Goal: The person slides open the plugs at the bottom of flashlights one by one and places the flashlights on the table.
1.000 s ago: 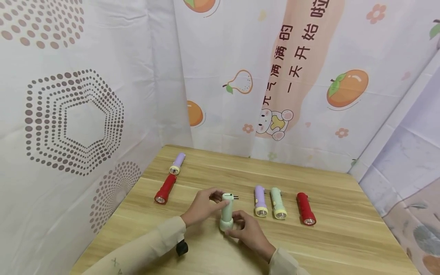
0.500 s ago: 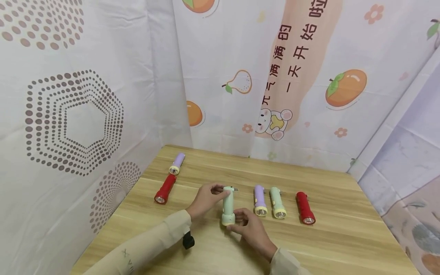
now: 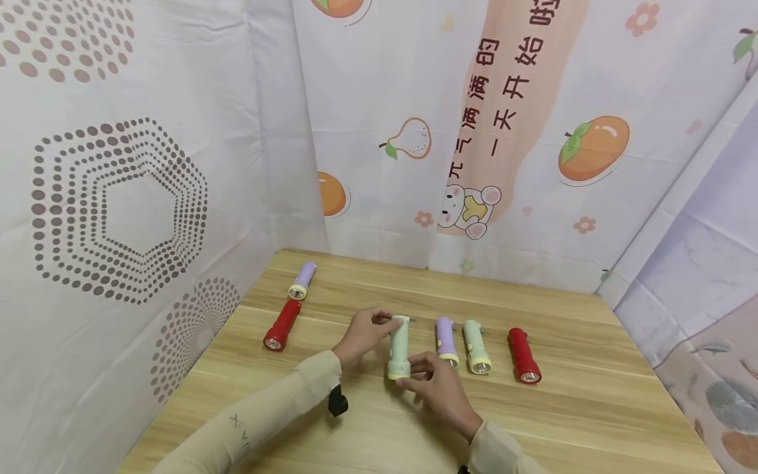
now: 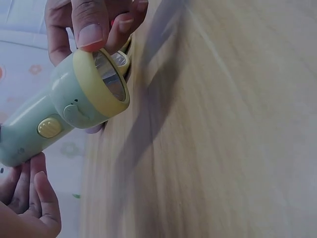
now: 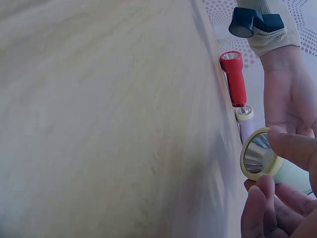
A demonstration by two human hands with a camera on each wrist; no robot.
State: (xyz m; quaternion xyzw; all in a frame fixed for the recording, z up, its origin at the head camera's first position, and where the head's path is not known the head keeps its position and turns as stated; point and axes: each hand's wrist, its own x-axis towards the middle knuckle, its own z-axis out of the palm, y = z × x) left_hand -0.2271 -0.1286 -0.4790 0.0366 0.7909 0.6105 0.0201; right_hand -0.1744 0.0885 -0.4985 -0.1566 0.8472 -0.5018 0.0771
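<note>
A mint-green flashlight (image 3: 399, 345) with a cream-yellow rim is held off the table between both hands. My left hand (image 3: 362, 339) pinches its tail end, where small metal prongs stick out to the right. My right hand (image 3: 441, 388) grips the lens end between thumb and fingers. In the left wrist view, the flashlight (image 4: 74, 106) shows its yellow switch (image 4: 49, 127), and the right thumb (image 4: 90, 32) presses on the rim. The right wrist view looks into the silvery reflector (image 5: 259, 154); most of the body is hidden there behind the fingers.
To the right lie a purple flashlight (image 3: 445, 336), another mint-green flashlight (image 3: 476, 342) and a red flashlight (image 3: 524, 354). On the left are a purple flashlight (image 3: 304, 278) and a red flashlight (image 3: 283, 326). Printed curtains (image 3: 379, 217) close off the wooden table (image 3: 568, 421) behind and at the sides.
Both hands have shifted away from the body and slightly right with the mint-green flashlight. It has turned, so less of its prongs shows. The other flashlights have stayed put.
</note>
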